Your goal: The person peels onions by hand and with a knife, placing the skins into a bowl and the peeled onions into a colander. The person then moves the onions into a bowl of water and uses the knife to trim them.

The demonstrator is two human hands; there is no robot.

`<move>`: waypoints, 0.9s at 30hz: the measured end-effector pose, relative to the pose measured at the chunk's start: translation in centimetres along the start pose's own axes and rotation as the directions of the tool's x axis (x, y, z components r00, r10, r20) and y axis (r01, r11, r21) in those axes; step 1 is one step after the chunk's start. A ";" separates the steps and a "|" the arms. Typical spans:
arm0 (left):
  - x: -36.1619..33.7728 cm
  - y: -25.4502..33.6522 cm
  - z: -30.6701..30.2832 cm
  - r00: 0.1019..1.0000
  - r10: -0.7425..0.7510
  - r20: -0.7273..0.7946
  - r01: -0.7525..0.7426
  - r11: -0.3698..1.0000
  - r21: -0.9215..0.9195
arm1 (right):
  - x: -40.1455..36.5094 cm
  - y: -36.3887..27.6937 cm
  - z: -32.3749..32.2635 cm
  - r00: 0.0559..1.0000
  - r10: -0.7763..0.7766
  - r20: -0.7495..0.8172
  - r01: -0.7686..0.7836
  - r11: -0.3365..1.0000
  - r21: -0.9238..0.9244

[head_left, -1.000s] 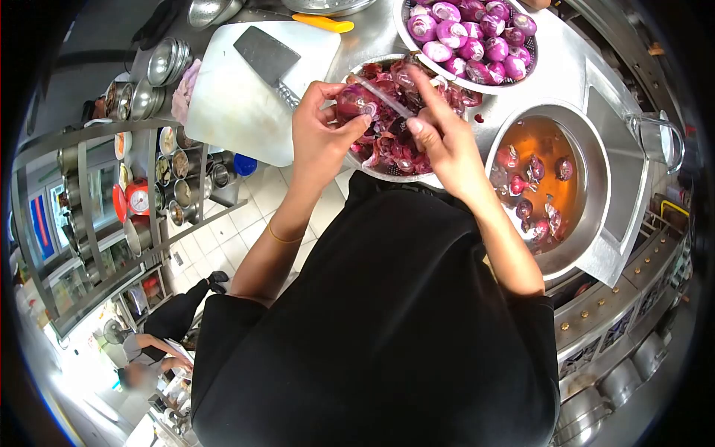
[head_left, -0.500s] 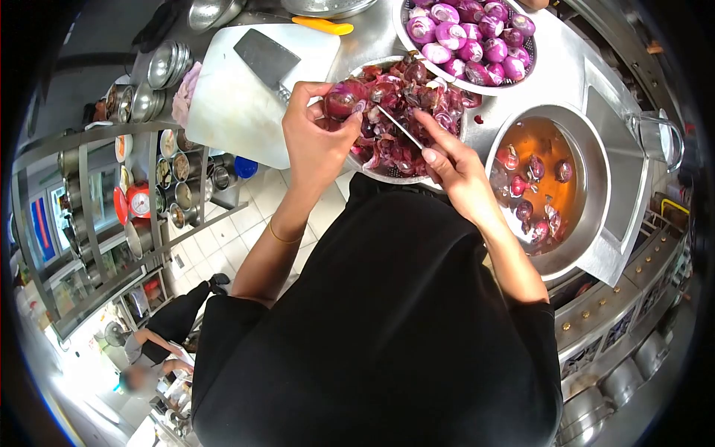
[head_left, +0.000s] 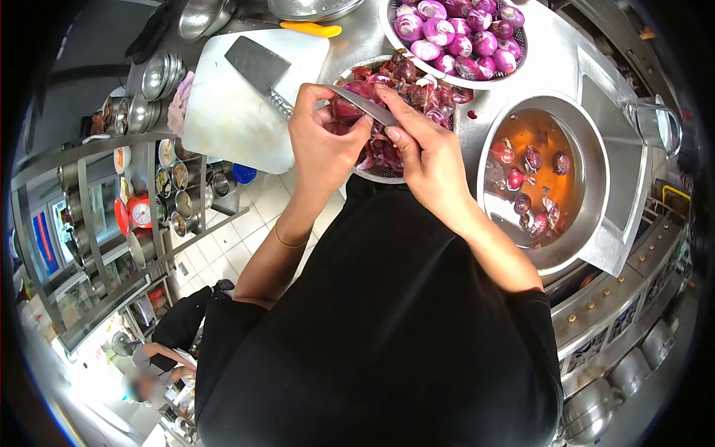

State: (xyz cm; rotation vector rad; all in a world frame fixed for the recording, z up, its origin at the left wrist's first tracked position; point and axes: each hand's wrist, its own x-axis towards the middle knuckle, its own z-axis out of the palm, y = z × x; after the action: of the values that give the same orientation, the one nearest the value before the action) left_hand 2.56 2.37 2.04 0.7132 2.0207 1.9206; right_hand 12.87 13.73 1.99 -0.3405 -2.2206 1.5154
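My left hand [head_left: 322,141] grips a red onion [head_left: 344,110] over a steel bowl [head_left: 380,177] heaped with purple onion skins [head_left: 417,89]. My right hand [head_left: 424,153] holds a small knife [head_left: 365,104] whose blade lies across the top of that onion. Both hands are close together at the near rim of the bowl.
A colander of peeled purple onions [head_left: 454,37] stands behind. A large steel bowl [head_left: 588,156] of orange water with unpeeled onions [head_left: 532,158] is at the right. A white cutting board [head_left: 231,112] with a cleaver [head_left: 259,65] lies left. Another person [head_left: 160,350] crouches on the floor below left.
My right hand moved left and brought the knife blade onto the onion. The left hand stayed put with the onion.
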 end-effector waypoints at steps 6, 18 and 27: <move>-0.8 0.5 0.9 0.999 -0.040 0.037 0.038 0.998 0.055 | 0.8 1.3 0.2 0.999 0.015 -0.034 -0.014 1.000 0.026; -0.4 0.9 0.5 0.998 -0.043 0.039 0.043 0.999 -0.017 | 0.0 -0.4 -1.3 0.998 -0.028 0.053 0.026 0.999 0.047; -0.9 0.5 1.0 0.999 -0.023 0.027 0.024 0.999 -0.033 | 0.1 0.9 -0.4 0.994 0.087 0.073 -0.083 0.995 -0.049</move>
State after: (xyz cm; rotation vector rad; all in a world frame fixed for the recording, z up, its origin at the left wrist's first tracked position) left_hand 3.87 2.77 2.33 0.7005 1.9681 1.9172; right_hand 12.95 14.49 1.27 -0.4032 -2.3299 1.5461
